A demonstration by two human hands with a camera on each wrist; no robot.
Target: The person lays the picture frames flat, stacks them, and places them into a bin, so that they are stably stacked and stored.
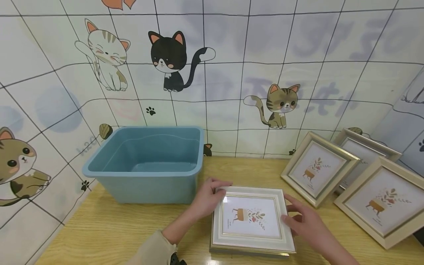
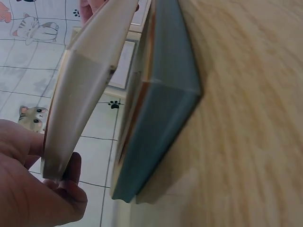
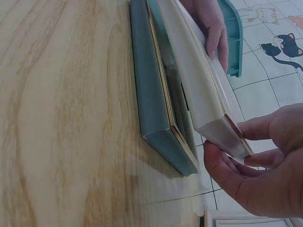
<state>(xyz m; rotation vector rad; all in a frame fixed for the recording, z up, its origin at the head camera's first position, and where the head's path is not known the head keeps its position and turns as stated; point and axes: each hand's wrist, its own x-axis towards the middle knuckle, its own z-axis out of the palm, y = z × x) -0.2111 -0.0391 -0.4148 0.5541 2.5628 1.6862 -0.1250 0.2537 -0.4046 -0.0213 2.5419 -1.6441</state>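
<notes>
A white picture frame (image 1: 248, 241) with gold lines and a plant-pot print lies face up between both hands. My left hand (image 1: 208, 198) holds its far left corner, thumb and fingers either side of the edge in the left wrist view. On the right edge, my right hand (image 1: 306, 221) pinches the frame between thumb and fingers. Below it, a second frame with blue-grey sides (image 3: 154, 104) lies on the wooden table. Both wrist views show a wedge of space between the two frames, the white one tilted above the lower one.
An open blue plastic tub (image 1: 149, 189) stands on the table (image 1: 109, 228) at the back left. Three more frames lean upright at the right: a gold-edged one (image 1: 298, 158), a silvery one (image 1: 381, 145) behind, and a beige one (image 1: 361, 221) in front. Cat-print cloth (image 1: 225, 81) covers the walls.
</notes>
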